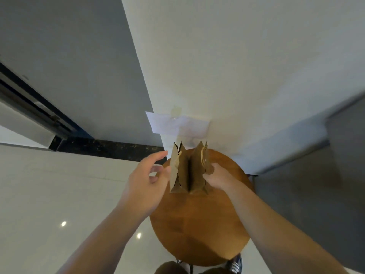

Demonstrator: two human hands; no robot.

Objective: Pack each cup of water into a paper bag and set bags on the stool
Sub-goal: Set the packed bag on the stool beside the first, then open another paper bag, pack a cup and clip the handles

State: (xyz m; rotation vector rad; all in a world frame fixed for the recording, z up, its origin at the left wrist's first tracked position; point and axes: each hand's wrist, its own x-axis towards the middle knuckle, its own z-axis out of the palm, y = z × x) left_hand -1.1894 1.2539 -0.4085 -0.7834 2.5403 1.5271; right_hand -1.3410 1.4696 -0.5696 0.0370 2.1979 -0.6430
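**Two bags on the stool, ready to let go**

Nearest me, beside my dark shoes (235, 264), the round brown wooden stool (199, 224) fills the lower middle, its front half bare. Toward its far edge the left brown paper bag (178, 171) and the right brown paper bag (198, 171) stand upright, touching side by side. A pale twine handle (203, 155) shows at the right one's top.

My left hand (146, 180) is spread loose, fingertips just at the left bag's outer wall. My right hand (219, 178) pinches the right bag's outer side.

I judge this the setting-down step, nearly done. Next I should release gently so neither bag tips. Both mouths are folded to narrow creases, so I cannot see whether a cup sits inside.

Beyond, a white paper sheet (177, 125) hangs on the pale wall.
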